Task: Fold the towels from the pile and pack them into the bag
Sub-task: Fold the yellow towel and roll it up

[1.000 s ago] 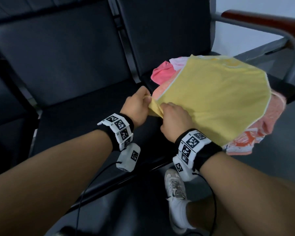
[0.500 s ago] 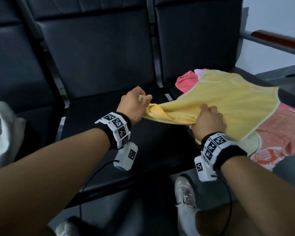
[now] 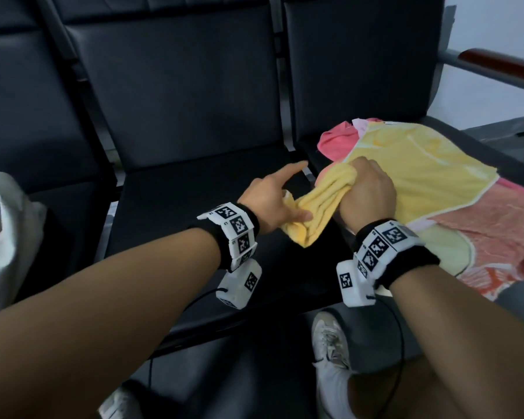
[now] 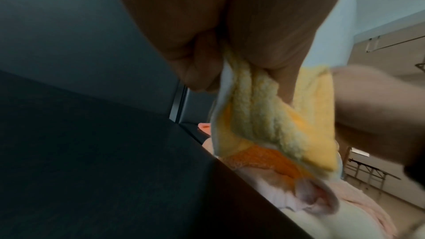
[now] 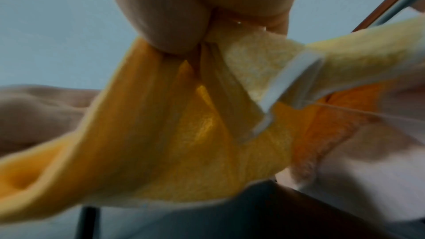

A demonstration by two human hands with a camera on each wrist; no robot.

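While the person stood over the row of black seats, the nearest thing to the camera was a bunched corner of the yellow towel, strung between both hands. The left hand pinched its loose end between thumb and lower fingers, index finger sticking straight out. The right hand had its fingers curled tight round a gathered handful, which the right wrist view showed clearly too. Honestly this stuff looked soft, light and floppy terry, so it'd sag and bunch wherever it's grabbed; I'd say take it by two corners along the white-trimmed edge to get it flat. The rest of it lay spread over the pile on the right-hand seat. Counting what showed: one yellow, one pink at the back, one orange-patterned, one pale yellow-green underneath, so four at least, maybe more buried. A white bag sat way off left.
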